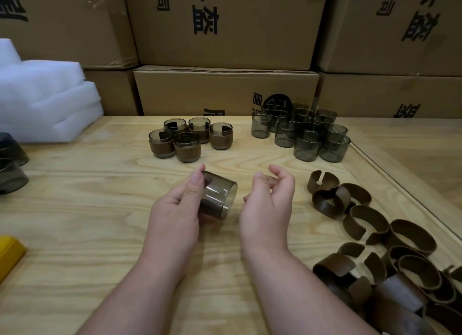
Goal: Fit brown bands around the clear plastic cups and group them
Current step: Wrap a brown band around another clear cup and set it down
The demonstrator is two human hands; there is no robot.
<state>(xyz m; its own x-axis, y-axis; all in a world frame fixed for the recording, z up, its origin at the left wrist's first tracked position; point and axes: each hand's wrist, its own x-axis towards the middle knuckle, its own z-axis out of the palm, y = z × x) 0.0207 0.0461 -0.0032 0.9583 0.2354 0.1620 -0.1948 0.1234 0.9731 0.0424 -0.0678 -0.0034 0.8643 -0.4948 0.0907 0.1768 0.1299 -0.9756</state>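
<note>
Smoky plastic, the cup (218, 196) lies tilted in the left hand (176, 211), fingers wrapped round it, above the table's (100, 209) middle. The right hand (268, 204), loosely curled, holds nothing; it should fetch a band (325, 202) from the right, spreading its gap over the cup.

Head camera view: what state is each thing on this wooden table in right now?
Bare smoky clear plastic cup: tilted, gripped by left hand, no band.
Right hand: empty, fingers loosely curled.
Five banded cups: upright, grouped.
Unbanded cups: upright, clustered.
Brown curved bands: loose, piled.
</note>
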